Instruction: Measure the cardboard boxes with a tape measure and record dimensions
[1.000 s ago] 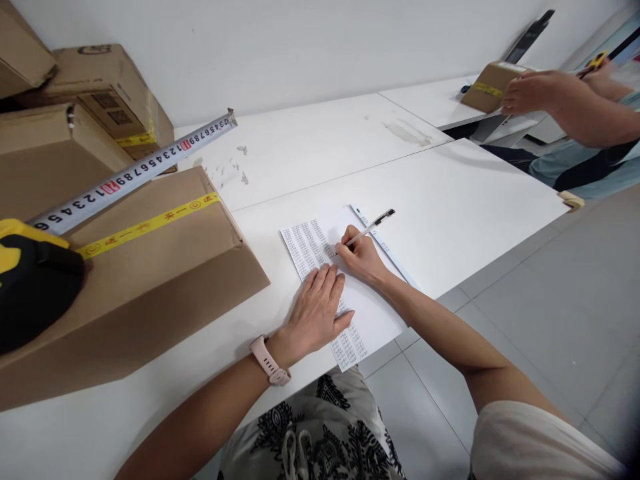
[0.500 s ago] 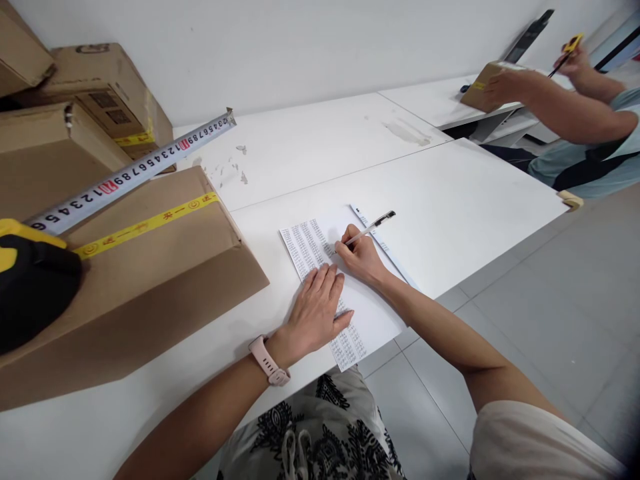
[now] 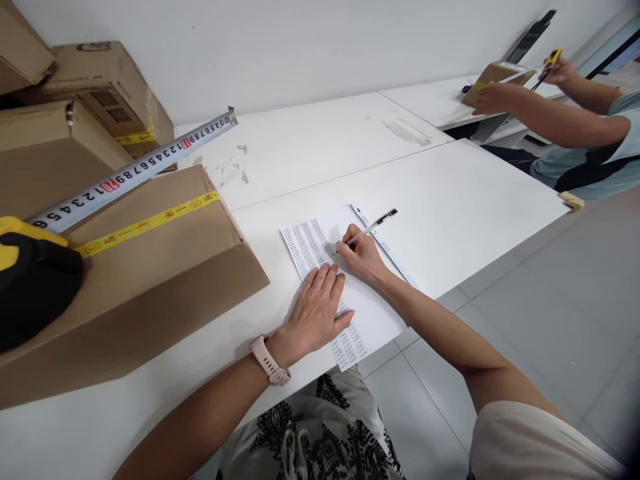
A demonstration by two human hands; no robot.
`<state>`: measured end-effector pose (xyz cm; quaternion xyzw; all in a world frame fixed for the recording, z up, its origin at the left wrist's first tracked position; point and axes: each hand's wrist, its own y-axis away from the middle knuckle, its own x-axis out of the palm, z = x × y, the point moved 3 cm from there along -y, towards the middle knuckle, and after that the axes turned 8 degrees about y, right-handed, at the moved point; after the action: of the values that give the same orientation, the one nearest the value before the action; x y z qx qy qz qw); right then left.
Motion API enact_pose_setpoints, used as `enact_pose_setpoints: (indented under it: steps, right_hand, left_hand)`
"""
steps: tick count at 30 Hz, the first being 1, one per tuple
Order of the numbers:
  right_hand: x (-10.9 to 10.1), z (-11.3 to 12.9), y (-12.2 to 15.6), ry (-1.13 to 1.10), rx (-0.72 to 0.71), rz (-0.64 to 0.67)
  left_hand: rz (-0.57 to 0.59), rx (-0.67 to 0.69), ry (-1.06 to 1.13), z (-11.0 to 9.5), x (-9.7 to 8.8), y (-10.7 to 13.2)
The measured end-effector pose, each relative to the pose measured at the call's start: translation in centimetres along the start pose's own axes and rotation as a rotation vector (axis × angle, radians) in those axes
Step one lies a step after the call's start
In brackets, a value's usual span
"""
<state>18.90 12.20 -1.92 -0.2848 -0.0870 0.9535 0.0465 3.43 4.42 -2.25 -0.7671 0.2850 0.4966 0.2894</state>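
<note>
A sheet of paper with columns of small handwritten marks lies near the table's front edge, over another sheet with a blue edge. My left hand rests flat on the paper, fingers stretched out. In my right hand is a pen with a clear barrel and black cap end, its tip down at the written columns. To the left, a tape measure sits on a cardboard box, its blade pulled out across the box.
More cardboard boxes are stacked at the back left against the wall. The white table stretches right. At the far right a co-worker's hands hold a small box and a yellow tape measure.
My hands have hardly moved; the pen has shifted very slightly. The co-worker's hands have moved a little to the left, along with the yellow tape measure, and the small box has turned.
</note>
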Motion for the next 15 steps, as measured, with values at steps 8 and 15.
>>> enact_pose_setpoints:
  steps: [8,15]
  right_hand:
    - [-0.08,0.14,0.01,-0.006,0.009,-0.018]
    - [-0.1,0.14,-0.01,0.004,0.012,-0.012]
  left_hand:
    - [0.009,0.001,-0.006,0.03,-0.06,0.03]
    - [-0.001,0.003,-0.003,0.02,-0.02,0.04]
